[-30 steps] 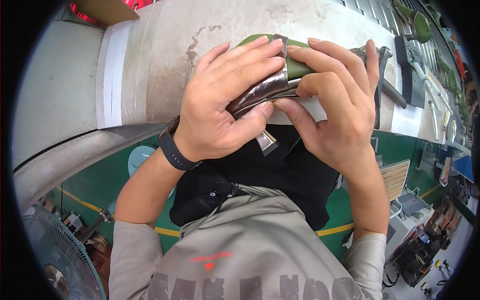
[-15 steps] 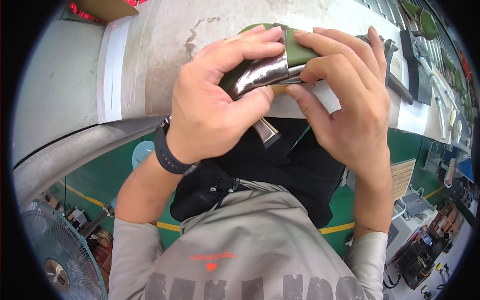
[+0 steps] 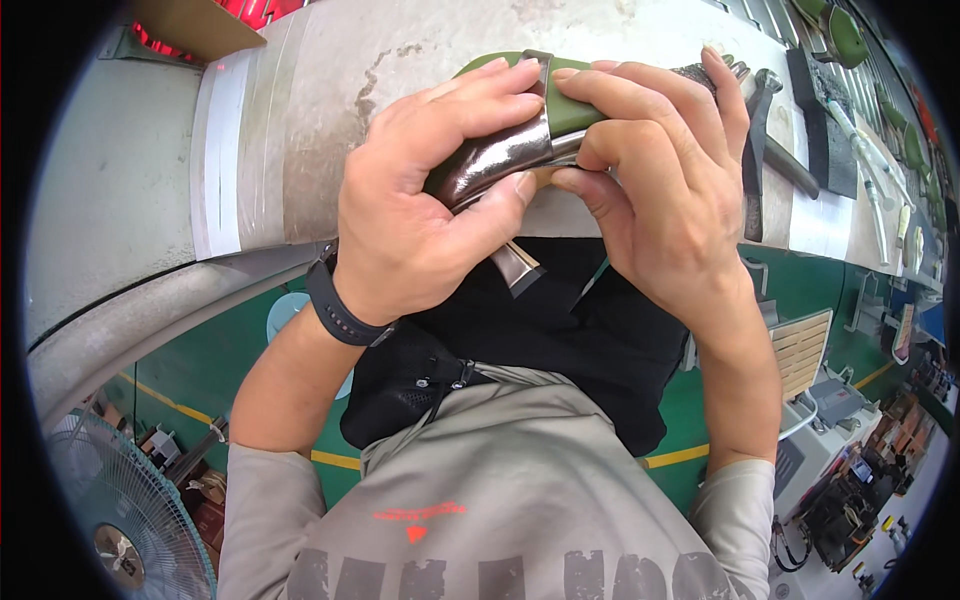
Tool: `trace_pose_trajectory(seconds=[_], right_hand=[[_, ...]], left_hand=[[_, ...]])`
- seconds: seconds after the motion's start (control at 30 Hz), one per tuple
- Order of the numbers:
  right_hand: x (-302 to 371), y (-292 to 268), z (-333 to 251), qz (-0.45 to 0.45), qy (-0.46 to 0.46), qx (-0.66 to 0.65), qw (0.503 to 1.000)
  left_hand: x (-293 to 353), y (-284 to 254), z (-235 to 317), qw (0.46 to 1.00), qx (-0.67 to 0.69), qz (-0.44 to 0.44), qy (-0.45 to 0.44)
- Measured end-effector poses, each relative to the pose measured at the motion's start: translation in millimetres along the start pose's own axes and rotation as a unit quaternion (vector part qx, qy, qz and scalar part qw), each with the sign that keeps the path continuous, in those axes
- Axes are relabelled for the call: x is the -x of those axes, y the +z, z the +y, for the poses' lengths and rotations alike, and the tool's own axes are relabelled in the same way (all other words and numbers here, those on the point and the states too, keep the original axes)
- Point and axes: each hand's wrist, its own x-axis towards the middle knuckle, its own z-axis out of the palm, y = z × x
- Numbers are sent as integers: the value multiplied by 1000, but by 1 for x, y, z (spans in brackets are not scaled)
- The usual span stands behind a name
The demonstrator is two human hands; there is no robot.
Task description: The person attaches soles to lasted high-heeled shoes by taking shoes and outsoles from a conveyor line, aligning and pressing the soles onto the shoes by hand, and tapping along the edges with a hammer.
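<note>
A green shoe last (image 3: 572,113) lies under both my hands at the edge of the worktable, with a shiny dark metallic leather upper (image 3: 505,152) drawn over it. My left hand (image 3: 415,195) is closed round the upper, fingers on top and thumb along its near edge. A loose strap end (image 3: 518,268) of the same shiny material hangs below that thumb. My right hand (image 3: 670,175) rests its outer fingers on the green last. Its thumb and index finger pinch close to the upper's lower edge; what lies between them is mostly hidden.
Right of my hands lie a metal hand tool (image 3: 760,130) and a dark block (image 3: 825,120). Thin pen-like sticks (image 3: 870,165) lie beyond. More green lasts (image 3: 845,40) stand at the far right. A fan (image 3: 120,530) stands at lower left, a slatted chair (image 3: 803,355) at right.
Both hands and the last sit slightly further left in view. My right thumb and index finger have come closer together at the upper's edge.
</note>
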Motion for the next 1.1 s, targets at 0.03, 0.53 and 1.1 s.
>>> trace_pose_trajectory(seconds=[0.03, 0.53, 1.1], right_hand=[[-16, -10, -22, -18, 95, -40, 995], [-55, -37, -36, -126, 219, -54, 966], [-51, -59, -7, -199, 264, -59, 942]], left_hand=[[0, 0, -1, 1000, -22, -4, 18], [-1, 3, 2, 999, -52, 15, 0], [-41, -3, 8, 995, -38, -78, -40]])
